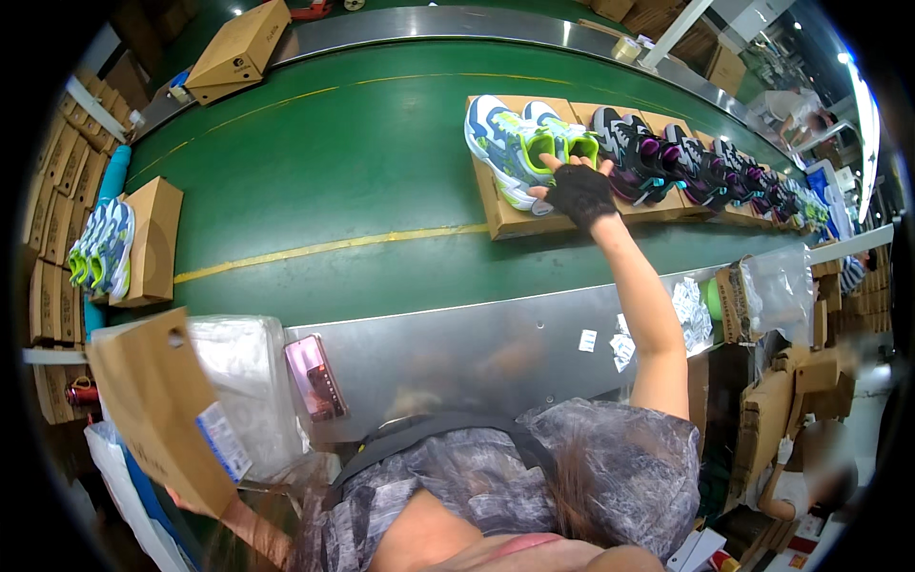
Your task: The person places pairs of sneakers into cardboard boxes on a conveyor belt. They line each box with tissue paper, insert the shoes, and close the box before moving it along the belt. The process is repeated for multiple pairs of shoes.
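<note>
The grey patterned shirt lies nearest the camera, below both hands' fingers. Beyond it, the right hand, in a black fingerless glove, reaches out over the lime-and-blue shoes. Its fingers are spread apart over the shoe openings, the thumb low beside the nearer shoe; whether the tips press on the shoes I cannot tell. This pair sits directly beneath and just left of those fingers, on a flat carton, which probably serves to keep pair and box together. To the right of the fingers, black-and-purple shoes continue the row on further cartons, presumably lined up to stay within reach along the green belt.

The left hand is at the lower edge of a brown box, which stands tilted above its fingers, seemingly supported from below. Most of those fingers are hidden, so I cannot tell whether they clamp on it. Right of them are a stack of clear plastic bags and a phone on the metal table, perhaps kept near the body for convenience. Below the right fingers and further right, small white packets lie loosely heaped beside the forearm, likely for easy picking.
</note>
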A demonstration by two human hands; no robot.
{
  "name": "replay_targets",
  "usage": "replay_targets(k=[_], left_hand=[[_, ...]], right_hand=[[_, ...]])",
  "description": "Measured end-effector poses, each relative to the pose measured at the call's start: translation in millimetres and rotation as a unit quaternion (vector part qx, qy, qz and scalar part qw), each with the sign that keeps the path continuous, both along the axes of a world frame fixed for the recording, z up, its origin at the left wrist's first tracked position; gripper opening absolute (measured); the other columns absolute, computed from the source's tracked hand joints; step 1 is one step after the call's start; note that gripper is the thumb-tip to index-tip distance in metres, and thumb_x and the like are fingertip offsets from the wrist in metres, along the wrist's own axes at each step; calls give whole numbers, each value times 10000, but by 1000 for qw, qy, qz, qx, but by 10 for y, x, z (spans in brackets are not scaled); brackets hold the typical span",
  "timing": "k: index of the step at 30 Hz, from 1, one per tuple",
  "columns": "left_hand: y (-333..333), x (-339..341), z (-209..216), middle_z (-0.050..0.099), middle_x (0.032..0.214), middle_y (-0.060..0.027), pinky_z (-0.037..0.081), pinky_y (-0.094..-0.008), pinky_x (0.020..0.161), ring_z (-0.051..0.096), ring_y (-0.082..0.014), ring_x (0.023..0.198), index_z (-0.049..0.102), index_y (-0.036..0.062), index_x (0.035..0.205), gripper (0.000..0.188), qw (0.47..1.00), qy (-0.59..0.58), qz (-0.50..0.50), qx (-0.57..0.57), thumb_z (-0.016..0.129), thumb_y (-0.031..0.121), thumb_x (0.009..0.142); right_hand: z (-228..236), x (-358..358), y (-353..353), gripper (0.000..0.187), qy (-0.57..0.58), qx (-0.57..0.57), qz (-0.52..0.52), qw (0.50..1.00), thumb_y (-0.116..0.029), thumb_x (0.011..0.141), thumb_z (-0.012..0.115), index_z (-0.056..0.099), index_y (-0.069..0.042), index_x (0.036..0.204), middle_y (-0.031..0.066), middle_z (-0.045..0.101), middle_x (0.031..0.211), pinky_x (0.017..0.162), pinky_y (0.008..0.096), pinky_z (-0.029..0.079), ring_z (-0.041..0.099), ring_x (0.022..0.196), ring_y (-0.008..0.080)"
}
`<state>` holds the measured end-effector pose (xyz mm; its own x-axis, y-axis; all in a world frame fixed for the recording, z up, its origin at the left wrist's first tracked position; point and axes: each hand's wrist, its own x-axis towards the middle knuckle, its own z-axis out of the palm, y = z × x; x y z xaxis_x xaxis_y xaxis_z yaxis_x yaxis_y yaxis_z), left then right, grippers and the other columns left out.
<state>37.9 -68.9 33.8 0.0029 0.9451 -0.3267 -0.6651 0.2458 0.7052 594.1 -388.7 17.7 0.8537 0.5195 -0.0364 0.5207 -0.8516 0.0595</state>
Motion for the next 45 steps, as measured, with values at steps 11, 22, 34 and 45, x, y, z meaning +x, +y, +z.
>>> replay_targets(k=[11,22,34,45], left_hand=[[-239,-381,-490,300,1327,-172,311,-451,949,346,-309,1197,154,77,1350,831,988,119,33,-94,559,487,750],[-1252,2452,-1428,468,1201,-229,315,-374,950,441,-330,1118,518,-30,1113,428,549,462,-438,542,425,321,885],[-1280,2793,-1351,545,893,-165,410,-329,730,491,-216,774,510,-29,1009,481,531,457,-616,360,482,423,847],[-1303,2945,-1150,321,1334,-136,169,-629,949,198,-301,1284,517,136,1177,473,331,581,-489,560,471,441,819]], right_hand=[[-53,-524,-282,572,29,261,216,941,-547,554,712,634,-33,793,153,623,857,725,332,470,603,816,268],[-675,-1912,-27,197,150,132,577,792,-306,668,609,577,-113,647,114,554,831,855,493,330,530,840,310],[-1554,-396,119,535,-104,212,84,968,-119,757,446,340,-50,1277,255,273,1329,893,690,155,232,1255,398],[-315,-979,-659,647,99,734,-13,672,-158,688,610,337,-49,1264,129,493,1129,876,378,395,499,1019,281]])
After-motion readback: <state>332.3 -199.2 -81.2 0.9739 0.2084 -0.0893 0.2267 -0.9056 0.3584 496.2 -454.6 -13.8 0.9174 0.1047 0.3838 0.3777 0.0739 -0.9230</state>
